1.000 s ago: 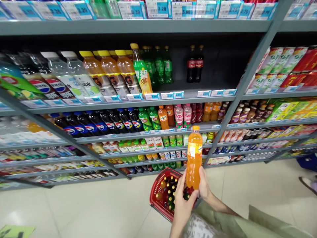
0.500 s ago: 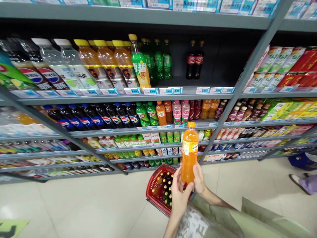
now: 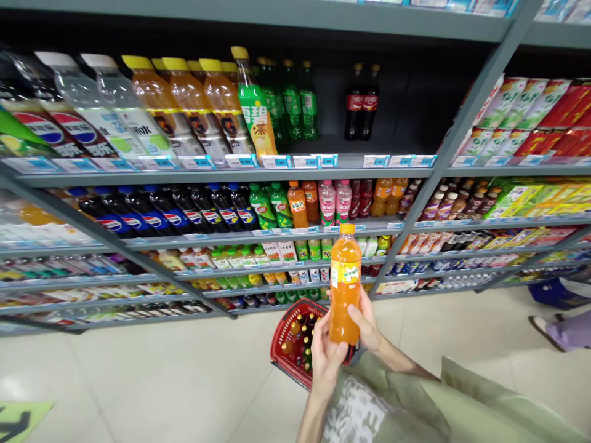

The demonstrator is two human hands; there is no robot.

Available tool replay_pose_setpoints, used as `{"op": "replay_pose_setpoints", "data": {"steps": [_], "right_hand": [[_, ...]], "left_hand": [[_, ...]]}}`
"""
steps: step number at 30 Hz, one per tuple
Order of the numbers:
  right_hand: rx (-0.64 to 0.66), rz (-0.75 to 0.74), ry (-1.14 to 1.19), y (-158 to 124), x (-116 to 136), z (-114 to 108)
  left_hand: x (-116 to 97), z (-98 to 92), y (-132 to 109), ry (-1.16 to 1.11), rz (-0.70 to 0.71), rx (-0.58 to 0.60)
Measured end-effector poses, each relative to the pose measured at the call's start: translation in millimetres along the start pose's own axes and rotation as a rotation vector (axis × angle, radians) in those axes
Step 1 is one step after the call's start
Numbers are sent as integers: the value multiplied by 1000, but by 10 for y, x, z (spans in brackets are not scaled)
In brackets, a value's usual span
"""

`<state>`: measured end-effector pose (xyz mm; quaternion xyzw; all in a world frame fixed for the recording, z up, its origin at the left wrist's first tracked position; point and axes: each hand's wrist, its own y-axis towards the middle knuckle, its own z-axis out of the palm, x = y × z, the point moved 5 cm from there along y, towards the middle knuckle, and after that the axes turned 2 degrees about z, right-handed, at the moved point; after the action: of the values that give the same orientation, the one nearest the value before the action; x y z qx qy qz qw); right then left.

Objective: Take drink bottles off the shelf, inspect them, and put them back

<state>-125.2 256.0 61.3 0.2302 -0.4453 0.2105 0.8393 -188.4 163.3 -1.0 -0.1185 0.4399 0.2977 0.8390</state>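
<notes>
Both of my hands hold an orange soda bottle [image 3: 345,289], upright, with an orange cap and a yellow Mirinda label facing me. My left hand [image 3: 324,354] is wrapped round its lower left side, with the thumb near the base. Against the lower right side presses my right hand [image 3: 367,323], its thumb across the front of the bottle. Below and behind my hands, a red shopping basket [image 3: 289,363] stands on the floor with several capped bottles in it. My hands and the bottle hide part of the basket.
Shelves of drinks [image 3: 221,175] span the view ahead, with price tags along their edges. A tall green-and-yellow bottle [image 3: 256,114] stands at the front of the upper shelf near two cola bottles [image 3: 361,104]. At far right, another person's foot [image 3: 549,332] shows on the tiled floor.
The bottle has turned slightly, so more of its label's lettering faces me. My right thumb has come round onto the bottle's front. The view has shifted a little.
</notes>
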Motion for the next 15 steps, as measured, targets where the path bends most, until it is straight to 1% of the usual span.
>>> {"op": "replay_pose_setpoints", "data": {"steps": [3,5,7,11,13,15], "right_hand": [[18,42,13,28,35,37],[-34,51,75,73,131,53],[-117,62,148,140,272,50],[-245,92,313,300,560,-19],[-267,108,413,366,631,-70],[-244,131,507,414,631,-105]], "left_hand": [[-166,-20,7,198,217,-10],[-283,-26,0,340,386,8],[-392,-13,-29,499,550,28],[-580,79,-139,743,868,84],[-649,144,-201,831,1014,119],[-703,205,-260,905,1133,129]]}}
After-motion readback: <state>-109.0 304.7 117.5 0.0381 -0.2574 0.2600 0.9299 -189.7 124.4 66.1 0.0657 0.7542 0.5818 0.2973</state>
